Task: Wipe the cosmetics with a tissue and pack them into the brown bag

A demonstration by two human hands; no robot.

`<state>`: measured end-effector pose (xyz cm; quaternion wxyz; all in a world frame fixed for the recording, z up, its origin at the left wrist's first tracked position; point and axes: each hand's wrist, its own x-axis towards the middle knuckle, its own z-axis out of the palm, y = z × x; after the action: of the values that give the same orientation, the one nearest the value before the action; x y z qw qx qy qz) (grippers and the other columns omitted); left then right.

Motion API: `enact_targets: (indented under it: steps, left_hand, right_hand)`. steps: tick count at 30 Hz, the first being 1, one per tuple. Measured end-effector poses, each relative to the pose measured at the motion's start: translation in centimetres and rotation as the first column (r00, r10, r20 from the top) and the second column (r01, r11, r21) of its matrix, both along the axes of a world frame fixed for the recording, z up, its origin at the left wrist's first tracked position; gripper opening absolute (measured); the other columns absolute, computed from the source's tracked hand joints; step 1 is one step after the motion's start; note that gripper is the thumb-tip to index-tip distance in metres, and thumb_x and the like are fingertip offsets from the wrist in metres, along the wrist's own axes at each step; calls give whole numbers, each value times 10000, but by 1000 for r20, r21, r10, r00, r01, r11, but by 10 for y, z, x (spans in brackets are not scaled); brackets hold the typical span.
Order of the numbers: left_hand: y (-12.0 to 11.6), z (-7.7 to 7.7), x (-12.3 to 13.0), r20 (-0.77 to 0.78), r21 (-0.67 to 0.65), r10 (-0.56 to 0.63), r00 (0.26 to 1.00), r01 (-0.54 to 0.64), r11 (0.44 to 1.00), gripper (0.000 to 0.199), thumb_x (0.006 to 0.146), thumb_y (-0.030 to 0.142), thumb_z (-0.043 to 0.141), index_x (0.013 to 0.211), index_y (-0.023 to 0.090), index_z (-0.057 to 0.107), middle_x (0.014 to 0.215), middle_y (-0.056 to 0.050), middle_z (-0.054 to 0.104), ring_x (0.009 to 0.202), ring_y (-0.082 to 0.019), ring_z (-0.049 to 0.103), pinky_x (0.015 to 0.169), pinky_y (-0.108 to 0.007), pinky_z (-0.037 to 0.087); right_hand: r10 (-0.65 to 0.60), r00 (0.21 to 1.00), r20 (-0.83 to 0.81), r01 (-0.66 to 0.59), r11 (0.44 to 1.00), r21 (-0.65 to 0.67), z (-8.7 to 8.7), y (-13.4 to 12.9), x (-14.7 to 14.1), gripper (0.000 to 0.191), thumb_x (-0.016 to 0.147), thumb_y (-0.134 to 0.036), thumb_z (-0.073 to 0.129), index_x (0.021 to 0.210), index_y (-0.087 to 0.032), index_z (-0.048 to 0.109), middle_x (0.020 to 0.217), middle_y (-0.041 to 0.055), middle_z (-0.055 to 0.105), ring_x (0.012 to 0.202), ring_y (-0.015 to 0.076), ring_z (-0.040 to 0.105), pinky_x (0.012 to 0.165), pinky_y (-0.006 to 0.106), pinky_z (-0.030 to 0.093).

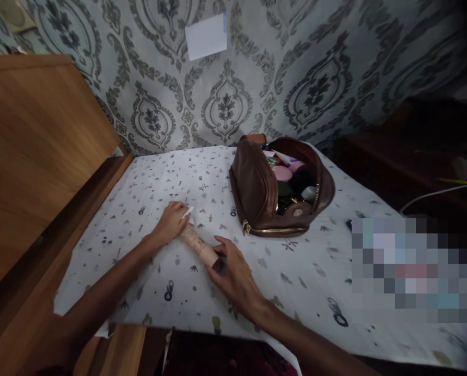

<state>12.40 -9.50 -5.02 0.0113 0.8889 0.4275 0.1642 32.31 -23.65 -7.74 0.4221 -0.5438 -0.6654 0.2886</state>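
A tan cylindrical tube [197,246] with fine printing and a dark end lies slantwise between my hands, at or just over the patterned white cloth. My left hand [171,223] is closed round its far end, where a small white piece [187,212] pokes out past the fingers. At the dark near end, my right hand [235,271] has its thumb and fingers on either side of the tube. What the tube contains cannot be seen. Beyond my right hand stands a brown leather cosmetic bag [253,183], unzipped, with pink, white and dark items inside.
The patterned cloth [171,177] covers the table up to the wallpapered wall [225,104]. A wooden panel [33,141] rises at the left. At the right lies a pixelated patch [413,271], its content hidden, with a pale cable [433,191] behind it.
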Motion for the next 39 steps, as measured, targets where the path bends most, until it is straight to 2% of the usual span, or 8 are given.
enact_targets:
  steps: [4, 7, 14, 19, 26, 32, 35, 39]
  left_hand:
    - [8, -7, -18, 36, 31, 78, 996, -79, 996, 291, 1002, 296, 314, 913, 167, 559, 905, -97, 561, 895, -249, 488, 849, -405, 448]
    - [-1, -8, -18, 45, 38, 46, 998, -48, 998, 279, 995, 289, 319, 870, 186, 546, 879, -90, 564, 870, -249, 494, 841, -404, 451]
    - [-51, 3, 22, 50, 28, -166, 985, 165, 986, 333, 1002, 298, 322, 860, 182, 600, 844, -87, 639, 841, -241, 566, 845, -404, 461]
    - [-76, 11, 44, 19, -18, -272, 962, 272, 962, 328, 995, 365, 380, 855, 194, 622, 830, -80, 658, 814, -241, 595, 789, -379, 451]
    - [-31, 7, -10, 186, -88, 2, 983, 15, 996, 378, 937, 433, 413, 743, 200, 639, 757, -72, 670, 768, -227, 613, 783, -357, 447]
    - [-7, -3, -23, 411, -171, 310, 857, -262, 950, 576, 970, 500, 293, 538, 203, 531, 475, -3, 523, 488, -172, 544, 544, -281, 403]
    - [0, -1, -21, 528, -162, 394, 752, -366, 917, 578, 987, 491, 225, 573, 206, 510, 457, 16, 457, 447, -157, 489, 487, -271, 371]
    - [-17, 12, -14, 626, -85, 355, 694, -391, 916, 479, 1004, 450, 246, 720, 198, 537, 593, 4, 519, 570, -159, 521, 571, -275, 415]
  right_hand:
    - [21, 1000, 7, -20, 999, -31, 3, 1, 2, 320, 744, -142, 622, 1054, -206, 574, 1007, 77, 644, 955, 248, 617, 847, 429, 525]
    - [14, 1000, 18, -13, 1000, -22, 3, 1, 3, 297, 724, -125, 649, 1008, -198, 602, 961, 71, 648, 907, 240, 615, 807, 396, 521]
    - [31, 997, 70, -35, 997, 62, -3, 2, 3, 316, 756, -115, 628, 1055, -209, 592, 962, 63, 681, 878, 228, 634, 787, 368, 517]
    - [17, 985, 170, -43, 987, 155, -6, 0, 4, 181, 773, -89, 585, 913, -203, 574, 883, 64, 671, 822, 223, 630, 725, 343, 520]
    - [88, 981, 173, -123, 972, 201, -6, -2, 4, 359, 792, -74, 573, 1124, -210, 576, 1015, 95, 681, 924, 254, 637, 782, 400, 546]
    - [108, 992, 60, -117, 977, 179, -2, 0, 4, 324, 799, -137, 590, 1119, -190, 600, 1020, 101, 683, 900, 235, 644, 794, 389, 542]
    - [93, 996, -18, -92, 994, 61, 10, 0, 3, 292, 790, -171, 591, 1080, -187, 617, 947, 74, 691, 825, 208, 644, 743, 344, 524]
    - [14, 979, -205, -53, 982, -184, 26, 7, -1, 179, 794, -337, 619, 901, -194, 629, 756, 14, 650, 684, 170, 604, 635, 288, 469]
